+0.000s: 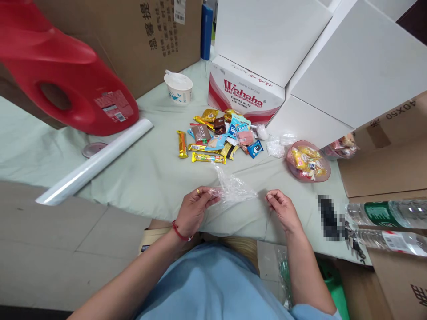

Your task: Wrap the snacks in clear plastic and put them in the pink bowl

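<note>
The clear plastic bag (235, 189) lies crumpled at the table's (140, 173) near side, between your hands. Your left hand (193, 209) pinches its left end between thumb and fingers, probably because a small grip suits such flimsy film. Your right hand (283, 211) is nearly closed, fingertips together just beyond the bag's right tip; whether they hold a thin edge, I cannot tell. Beyond lie the snack packets (216, 141), perhaps heaped there for easy reach. The pink bowl (326, 172) right of them gathers more wrapped snacks, seemingly to contain them. The plastic roll (96, 162) rests at far left, apart from your hands.
</note>
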The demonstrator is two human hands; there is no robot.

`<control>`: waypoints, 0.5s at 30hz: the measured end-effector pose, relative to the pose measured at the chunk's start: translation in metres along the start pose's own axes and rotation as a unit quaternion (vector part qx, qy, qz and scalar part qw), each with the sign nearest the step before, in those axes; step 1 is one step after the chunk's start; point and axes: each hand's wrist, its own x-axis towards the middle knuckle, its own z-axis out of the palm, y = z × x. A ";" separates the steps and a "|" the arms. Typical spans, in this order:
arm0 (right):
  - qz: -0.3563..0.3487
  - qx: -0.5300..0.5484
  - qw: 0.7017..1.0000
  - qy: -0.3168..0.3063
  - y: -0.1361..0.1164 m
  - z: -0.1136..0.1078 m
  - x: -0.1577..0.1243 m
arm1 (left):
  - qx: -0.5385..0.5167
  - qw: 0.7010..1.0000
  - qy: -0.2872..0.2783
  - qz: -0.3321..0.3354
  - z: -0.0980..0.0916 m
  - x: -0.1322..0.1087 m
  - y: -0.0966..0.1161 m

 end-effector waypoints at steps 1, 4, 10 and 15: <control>-0.032 -0.027 0.999 -0.005 -0.004 -0.002 0.001 | 0.010 1.000 -0.002 0.005 0.001 -0.001 0.000; -0.172 -0.130 0.975 -0.046 -0.025 0.000 0.003 | 0.058 0.998 -0.025 0.020 0.007 -0.005 -0.003; -0.347 -0.242 0.894 -0.149 -0.053 0.035 0.010 | 0.150 0.984 -0.085 0.047 0.017 -0.016 -0.004; -0.267 -0.117 0.943 -0.158 -0.045 0.041 0.021 | 0.183 0.977 -0.098 0.054 0.010 -0.020 -0.001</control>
